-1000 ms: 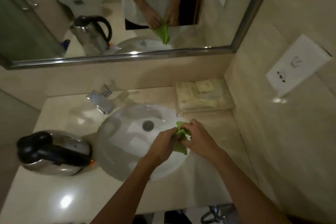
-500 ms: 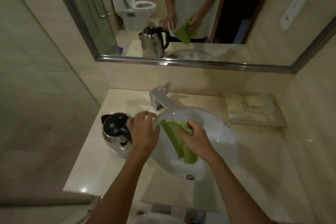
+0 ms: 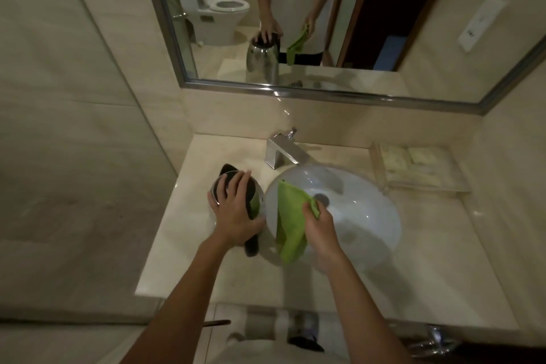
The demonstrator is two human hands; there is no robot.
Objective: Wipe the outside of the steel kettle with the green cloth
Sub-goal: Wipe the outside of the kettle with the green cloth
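The steel kettle with a black lid and handle stands upright on the beige counter, left of the basin. My left hand lies spread over its lid and grips the top. My right hand holds the green cloth, which hangs down over the basin's left edge, just right of the kettle; whether it touches the kettle I cannot tell. The mirror shows the same: one hand on the kettle's lid, the cloth dangling beside it.
The white round basin sits in the counter, with a chrome tap behind it. A clear tray of sachets stands at the back right. A glass partition rises on the left, the mirror on the back wall.
My left hand has moved from beside the kettle onto its lid. The right hand has carried the cloth closer to the kettle, and my view has shifted left.
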